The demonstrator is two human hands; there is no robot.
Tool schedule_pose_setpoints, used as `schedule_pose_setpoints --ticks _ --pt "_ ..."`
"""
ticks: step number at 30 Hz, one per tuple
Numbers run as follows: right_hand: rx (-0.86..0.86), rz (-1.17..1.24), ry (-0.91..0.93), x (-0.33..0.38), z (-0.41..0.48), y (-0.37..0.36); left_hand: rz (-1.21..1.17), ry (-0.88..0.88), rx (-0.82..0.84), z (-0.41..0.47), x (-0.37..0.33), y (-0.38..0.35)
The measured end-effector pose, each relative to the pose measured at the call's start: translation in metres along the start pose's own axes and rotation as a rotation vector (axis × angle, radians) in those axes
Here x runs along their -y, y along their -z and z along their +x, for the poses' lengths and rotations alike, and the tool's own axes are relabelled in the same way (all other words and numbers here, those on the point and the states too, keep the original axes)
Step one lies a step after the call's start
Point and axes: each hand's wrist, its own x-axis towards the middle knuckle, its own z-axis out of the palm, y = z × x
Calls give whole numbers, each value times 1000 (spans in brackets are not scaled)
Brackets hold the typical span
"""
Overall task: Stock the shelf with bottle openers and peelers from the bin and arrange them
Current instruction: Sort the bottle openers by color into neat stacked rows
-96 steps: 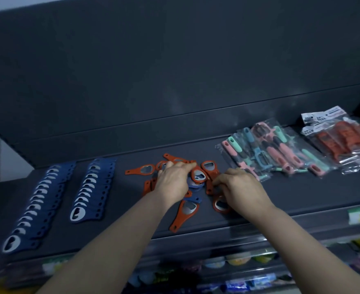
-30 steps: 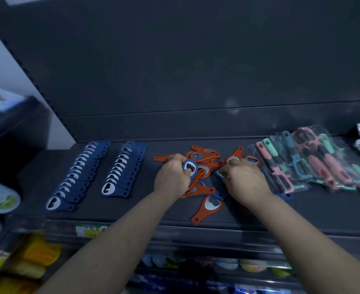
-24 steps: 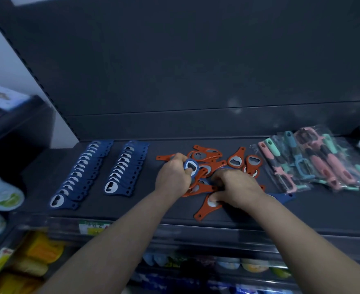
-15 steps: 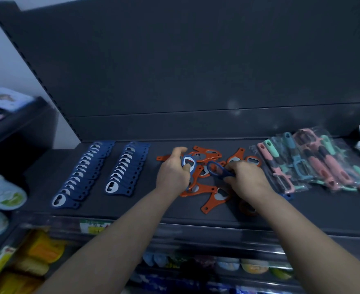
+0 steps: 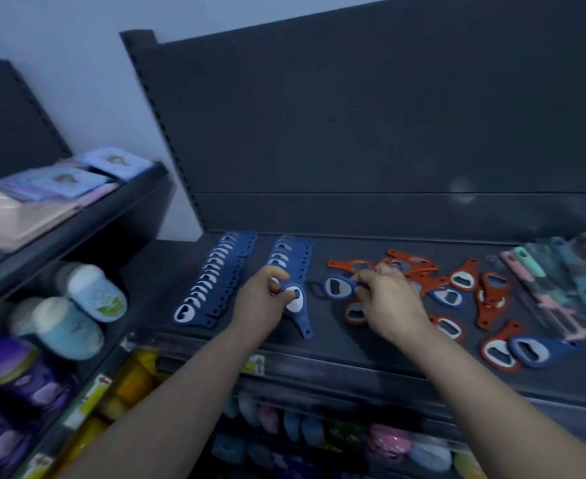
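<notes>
Blue openers [image 5: 212,285] at 9 o'clock, orange openers [image 5: 492,307] at 3, pink-and-mint peelers [image 5: 526,267] beyond, dark grey shelf [image 5: 388,344].

Blue opener [image 5: 300,318] in left hand [image 5: 258,302]

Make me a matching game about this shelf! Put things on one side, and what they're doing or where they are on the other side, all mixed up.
Things
1. left hand
2. right hand
3. orange openers
4. peeler packs

Places and states
A. scattered in a loose heap
B. at the right end of the shelf
C. pinching a loose blue opener
D. gripping the front opener of a blue row

Pairs: 1-D, 2-C, 3-A, 4-B
</notes>
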Motion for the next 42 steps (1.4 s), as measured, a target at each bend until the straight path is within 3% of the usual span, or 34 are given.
schedule_pose_setpoints --ticks 8,15,19,30,42 --pt "9 4 15 69 -1 -44 255 -86 -25 6 58 61" --pt "-10 -42 -49 89 -4 -59 468 -345 -44 20 81 58" --pt "-16 -82 -79 91 -8 -59 539 -389 -32 26 82 49" --pt "131 -30 -20 104 -14 -73 460 -359 -36 35 81 50" --pt "49 -287 50 120 -5 -87 440 -325 -77 39 86 72"
